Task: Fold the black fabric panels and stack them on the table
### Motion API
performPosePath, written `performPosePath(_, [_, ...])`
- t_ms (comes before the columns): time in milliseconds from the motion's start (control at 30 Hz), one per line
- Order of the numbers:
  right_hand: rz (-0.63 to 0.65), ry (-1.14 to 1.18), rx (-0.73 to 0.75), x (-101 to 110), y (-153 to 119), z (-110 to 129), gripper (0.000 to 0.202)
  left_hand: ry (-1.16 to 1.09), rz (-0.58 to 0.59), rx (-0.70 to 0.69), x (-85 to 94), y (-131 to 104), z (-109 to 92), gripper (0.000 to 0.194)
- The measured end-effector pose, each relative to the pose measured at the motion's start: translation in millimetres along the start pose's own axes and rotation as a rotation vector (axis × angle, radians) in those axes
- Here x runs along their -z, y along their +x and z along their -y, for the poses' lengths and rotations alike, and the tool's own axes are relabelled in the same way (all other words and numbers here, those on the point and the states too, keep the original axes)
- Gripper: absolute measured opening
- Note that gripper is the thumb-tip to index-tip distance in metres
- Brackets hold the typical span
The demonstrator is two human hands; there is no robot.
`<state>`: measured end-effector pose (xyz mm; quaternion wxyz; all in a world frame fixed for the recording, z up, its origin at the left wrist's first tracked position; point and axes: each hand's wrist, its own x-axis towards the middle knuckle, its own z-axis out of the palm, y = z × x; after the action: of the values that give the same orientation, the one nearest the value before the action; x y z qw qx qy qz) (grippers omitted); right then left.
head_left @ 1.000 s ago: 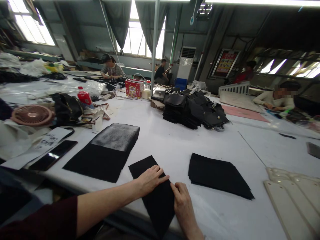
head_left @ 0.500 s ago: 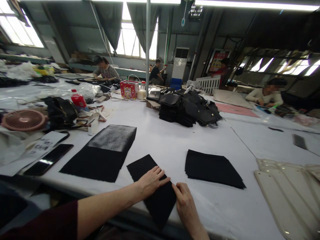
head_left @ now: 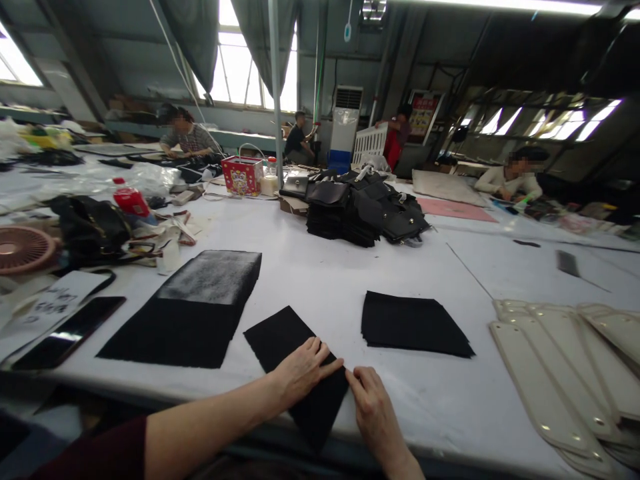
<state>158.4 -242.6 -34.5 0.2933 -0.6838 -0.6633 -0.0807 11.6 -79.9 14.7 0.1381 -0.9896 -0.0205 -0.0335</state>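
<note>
A black fabric piece (head_left: 280,337) lies at an angle at the front edge of the white table (head_left: 305,273), one corner past the edge. My left hand (head_left: 305,370) rests on top of it, fingers apart and pressing near its right side. At that right edge my right hand (head_left: 369,397) pinches the fabric between thumb and curled index finger. A black stack (head_left: 180,327) with a greyish patch at its far end lies to the left. To the right is a smaller stack of black pieces (head_left: 413,325).
Beige panels (head_left: 545,373) spread over the right side. Black leather pieces (head_left: 350,203) are heaped mid-table. At left lie a phone (head_left: 73,333), a black bag (head_left: 90,227) and a pink fan (head_left: 25,250). Several people are farther back.
The camera view has turned slightly right, so most things appear shifted left. Both hands stay at the same place on the black piece. The person in red at the back has come into fuller view.
</note>
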Motion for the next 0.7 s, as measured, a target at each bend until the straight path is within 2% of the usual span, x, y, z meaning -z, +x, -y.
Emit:
performPosePath(233, [-0.004,-0.113,0.009,7,-6,1,0.044,-0.034,-0.009,-0.039,0.6,-1,5,0.057])
performPosePath(400, [0.017,-0.133,-0.015,9,-6,1,0.048,-0.222,0.031,-0.039,5.0,-8,30,0.054])
performPosePath(533, [0.042,-0.116,-0.034,10,-8,1,0.052,-0.304,0.104,0.164,-1.2,-20,67,0.056])
performPosePath(633, [0.021,-0.074,-0.063,9,-9,0,0.052,-0.358,0.115,0.348,-1.8,-21,92,0.038])
performPosePath(700, [0.017,-0.009,-0.111,7,-6,-1,0.046,-0.398,0.117,0.409,2.8,-17,101,0.022])
